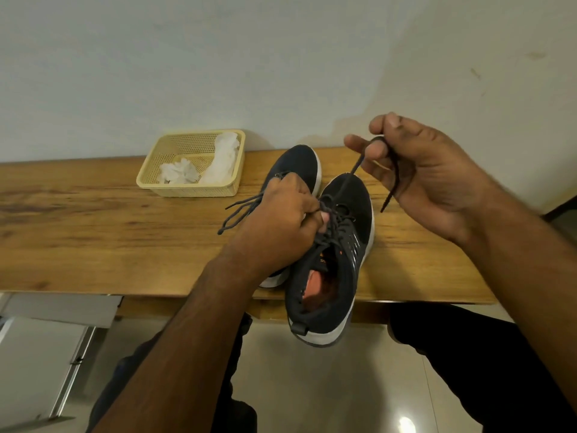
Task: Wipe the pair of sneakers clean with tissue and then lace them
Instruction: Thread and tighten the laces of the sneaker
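A yellow basket (pixel 190 164) sits at the back of the wooden desk (pixel 93 226), against the white wall, with crumpled tissue (pixel 179 173) and a longer wad inside it. It lies just left of the shoes, apart from them. Below the desk edge show a tiled floor, dark trousers and a grey metal frame at the left.

Two dark sneakers with white soles lie side by side on the desk, toes toward the wall. The near sneaker (pixel 340 245) has an orange lining and its heel overhangs the desk edge. The far sneaker (pixel 299 164) is largely hidden behind the left hand (pixel 281 223), which grips the near sneaker's laces at the eyelets, fingers curled; loose lace ends trail out to its left. The right hand (pixel 415 170) is raised above the toes, pinching a dark lace (pixel 352 170) pulled taut from the near sneaker, the tip hanging below the palm.
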